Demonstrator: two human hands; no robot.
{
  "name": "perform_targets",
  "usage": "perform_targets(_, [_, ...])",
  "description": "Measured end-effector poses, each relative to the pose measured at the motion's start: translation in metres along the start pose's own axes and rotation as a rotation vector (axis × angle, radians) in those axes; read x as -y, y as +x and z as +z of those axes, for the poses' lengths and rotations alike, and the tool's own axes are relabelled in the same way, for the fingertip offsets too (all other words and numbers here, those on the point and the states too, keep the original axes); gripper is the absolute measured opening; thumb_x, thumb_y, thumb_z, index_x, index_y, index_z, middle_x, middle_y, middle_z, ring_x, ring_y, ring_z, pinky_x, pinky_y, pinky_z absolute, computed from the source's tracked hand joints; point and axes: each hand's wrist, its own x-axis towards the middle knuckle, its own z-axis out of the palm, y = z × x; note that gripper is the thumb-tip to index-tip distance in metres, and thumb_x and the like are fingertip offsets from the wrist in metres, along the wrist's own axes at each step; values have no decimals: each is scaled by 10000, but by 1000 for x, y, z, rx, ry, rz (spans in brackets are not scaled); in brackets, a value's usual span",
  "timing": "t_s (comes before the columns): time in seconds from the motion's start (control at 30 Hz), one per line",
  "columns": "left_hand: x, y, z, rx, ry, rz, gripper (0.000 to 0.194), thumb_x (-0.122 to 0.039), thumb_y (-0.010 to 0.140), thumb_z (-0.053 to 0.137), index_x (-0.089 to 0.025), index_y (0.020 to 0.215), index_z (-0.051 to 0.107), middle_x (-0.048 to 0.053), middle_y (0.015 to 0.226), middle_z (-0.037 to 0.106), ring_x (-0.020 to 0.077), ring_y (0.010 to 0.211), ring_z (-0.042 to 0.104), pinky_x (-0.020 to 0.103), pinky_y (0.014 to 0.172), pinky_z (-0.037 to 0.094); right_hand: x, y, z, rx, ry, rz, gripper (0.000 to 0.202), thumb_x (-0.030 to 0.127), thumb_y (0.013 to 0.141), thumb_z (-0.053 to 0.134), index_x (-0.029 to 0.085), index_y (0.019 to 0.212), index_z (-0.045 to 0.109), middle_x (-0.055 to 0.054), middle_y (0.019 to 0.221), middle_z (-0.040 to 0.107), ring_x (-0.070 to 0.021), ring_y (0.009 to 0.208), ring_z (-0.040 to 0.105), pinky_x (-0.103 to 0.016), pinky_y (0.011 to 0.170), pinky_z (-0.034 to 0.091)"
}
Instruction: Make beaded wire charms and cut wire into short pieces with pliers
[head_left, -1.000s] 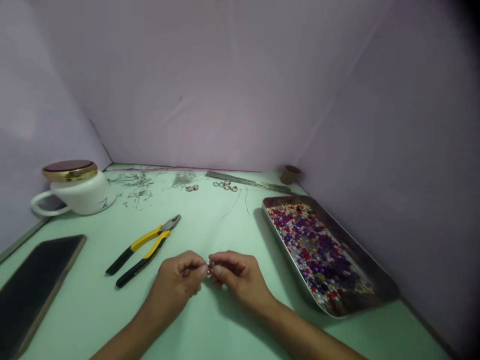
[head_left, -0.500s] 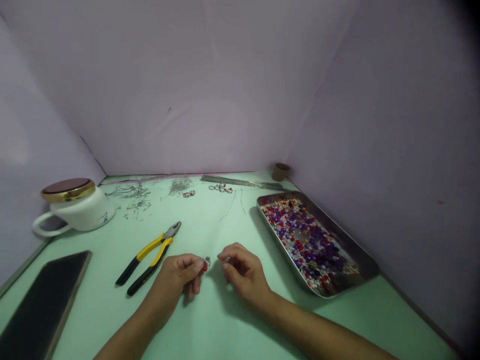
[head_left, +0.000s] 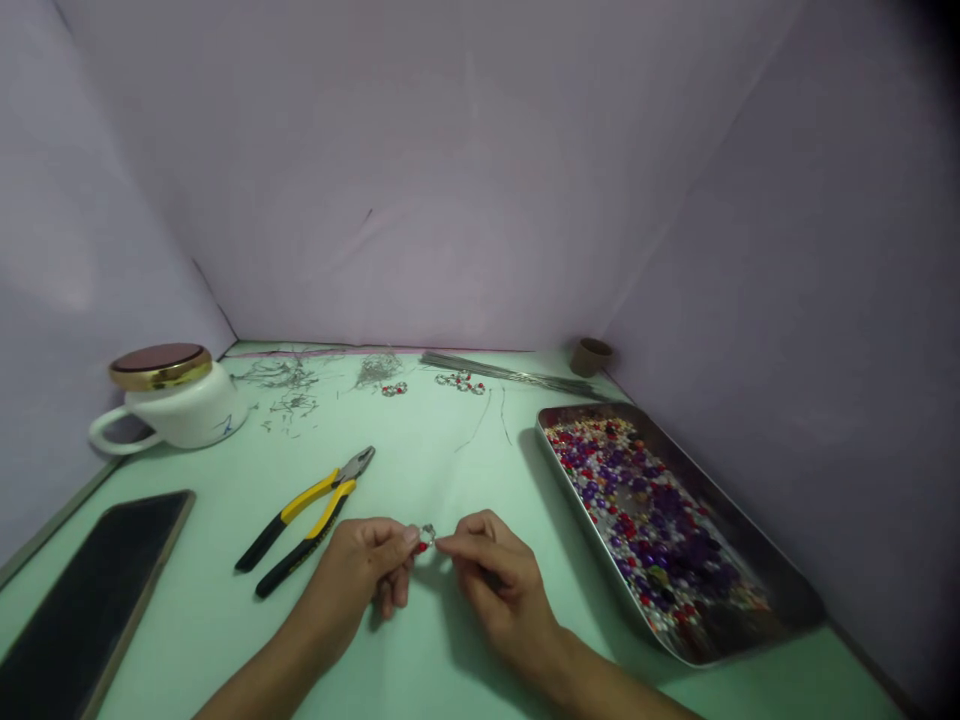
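Observation:
Between the thumb and fingertips of my left hand is a small beaded wire ring, with red and clear or silvery beads. Part of the ring is covered by those fingers. My right hand is just to the right, its index finger stretched out with the tip at the ring's edge. Its other fingers are bent, and nothing shows in them. Combination pliers with yellow and black handles lie left of my left hand. Further back are more beaded rings with red beads and a single red-beaded piece.
A metal tray of mixed beads stands on the right. Wire lengths, a small brown pot and wire scraps lie at the back. On the left are a lidded white mug and a dark phone.
My right hand has come closer to the ring, and its index finger now points straight at the ring's edge. My left hand keeps its hold. The view has shifted slightly.

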Motion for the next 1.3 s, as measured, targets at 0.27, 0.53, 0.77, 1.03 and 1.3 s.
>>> perform_targets(0.27, [-4,-1,5,-49,33,-58,364,-437,703,586,-143,507,497,-24,309,490,53,257,343,165,302,229,0,-1,1,37,-83,-50,395,28,764,421,233,1018,644,-64,814,540,-152,653,537,-271,537,420])
perform_targets(0.53, [-8,-3,7,-67,110,-36,327,-404,711,575,-140,527,518,-33,322,488,53,271,350,175,324,221,4,-3,1,60,-135,29,299,73,755,488,213,978,631,-55,826,525,-126,574,499,-244,477,396])
perform_targets(0.77, [-10,-6,9,-34,157,-26,299,-398,696,579,-145,548,523,-52,331,457,54,291,335,184,338,220,2,0,6,70,-157,156,160,117,718,577,175,860,623,-36,777,519,-116,547,482,-238,479,399])
perform_targets(1.03, [-8,-5,10,17,211,19,261,-395,639,575,-138,653,537,-62,356,453,58,311,334,184,350,245,4,3,6,35,-96,219,65,121,700,599,177,726,577,-45,791,584,-143,645,530,-249,564,422])
perform_targets(1.3, [0,-7,10,3,136,90,275,-408,648,555,-133,654,549,-51,384,455,71,344,366,194,373,282,6,6,9,94,-37,357,171,204,705,612,168,872,620,-18,643,608,-142,544,545,-246,505,437])
